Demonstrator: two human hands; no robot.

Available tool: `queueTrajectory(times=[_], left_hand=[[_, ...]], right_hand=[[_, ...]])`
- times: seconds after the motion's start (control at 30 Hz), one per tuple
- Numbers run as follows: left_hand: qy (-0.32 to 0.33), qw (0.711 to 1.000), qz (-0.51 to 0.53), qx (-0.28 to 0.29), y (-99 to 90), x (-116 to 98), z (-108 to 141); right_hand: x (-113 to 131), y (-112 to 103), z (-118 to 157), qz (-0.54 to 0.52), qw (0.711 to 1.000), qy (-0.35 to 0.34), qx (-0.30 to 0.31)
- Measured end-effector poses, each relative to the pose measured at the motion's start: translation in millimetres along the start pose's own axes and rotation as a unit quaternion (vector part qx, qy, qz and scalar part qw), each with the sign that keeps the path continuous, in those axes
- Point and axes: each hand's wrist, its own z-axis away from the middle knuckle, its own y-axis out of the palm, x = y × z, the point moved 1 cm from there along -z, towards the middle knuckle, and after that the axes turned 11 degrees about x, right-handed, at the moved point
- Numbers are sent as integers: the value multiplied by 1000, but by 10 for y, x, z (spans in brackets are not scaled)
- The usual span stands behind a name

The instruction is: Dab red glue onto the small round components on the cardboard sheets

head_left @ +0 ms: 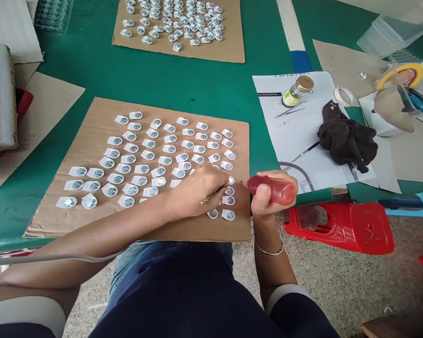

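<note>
My left grip (pixel 205 189) is closed around a thin tool (pixel 207 199), its yellowish end showing past my fingers while the rest is hidden by them. My right grip (pixel 273 193) is wrapped around a red bottle (pixel 273 190), thumb pressed along its side. The bottle is translucent and smooth, with a rounded base toward the right and a body that narrows toward the left, where its tip points at the discs by the right edge of the near cardboard sheet (pixel 66 159). That sheet lies flat on the green counter (pixel 197 89) just in front of me, and my left forearm crosses over it. The small round discs (pixel 127 201) on it are silvery, with dark patterned centres; each sits on a white tab that mostly sticks out to the left, and some show a fine wire-like end. They lie in loose, uneven rows, some hidden under my left grip and forearm. Farther off, a second cardboard sheet (pixel 162 50) carries similar pieces, more crowded toward its right. Beyond my right grip, a printed paper (pixel 268 101) bears a small glass jar (pixel 296 92) with a gold-brown lid, fine metal tools (pixel 291 111) and a crumpled black cloth (pixel 348 138). A roll of tape (pixel 344 96) lies beside the cloth, and a red stool (pixel 370 228) stands below the counter's edge.
</note>
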Motion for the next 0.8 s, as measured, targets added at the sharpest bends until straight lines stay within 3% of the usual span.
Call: queueTrajectory(times=[0.8], left_hand=[[4, 999, 36, -1, 8, 37, 33]], right_hand=[[-31, 30, 43, 38, 999, 10, 17]])
